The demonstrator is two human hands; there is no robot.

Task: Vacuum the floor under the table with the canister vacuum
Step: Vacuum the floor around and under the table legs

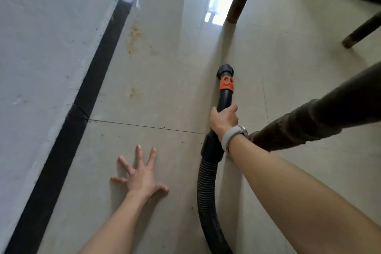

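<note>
Hands: right hand [224,120] wraps the black handle tube of the vacuum hose [206,187], fingers curled round it; left hand [140,177] lies flat on the floor [165,88], fingers straight and fanned, holding nothing
Nozzle: open black nozzle end [225,70] with orange collar [226,84] sits just beyond the right hand, low over the tile; contact with the floor cannot be told
Long axis: tube runs from the near ribbed hose up and away, pointing toward the far table leg [241,0]
Nearer hand: right, already on the tube; left is well apart, toward the wall [41,47] and dark skirting [86,97]
Obstacles: second leg [360,31] to the far right; a thick dark leg [319,117] crosses just behind the right wrist
Dirt: rusty stains [136,41] and dark specks lie ahead and left of the nozzle
Canister: not in view
Next move, judged: push forward along the tube's axis, or swing left to the stains, left palm bracing
</note>
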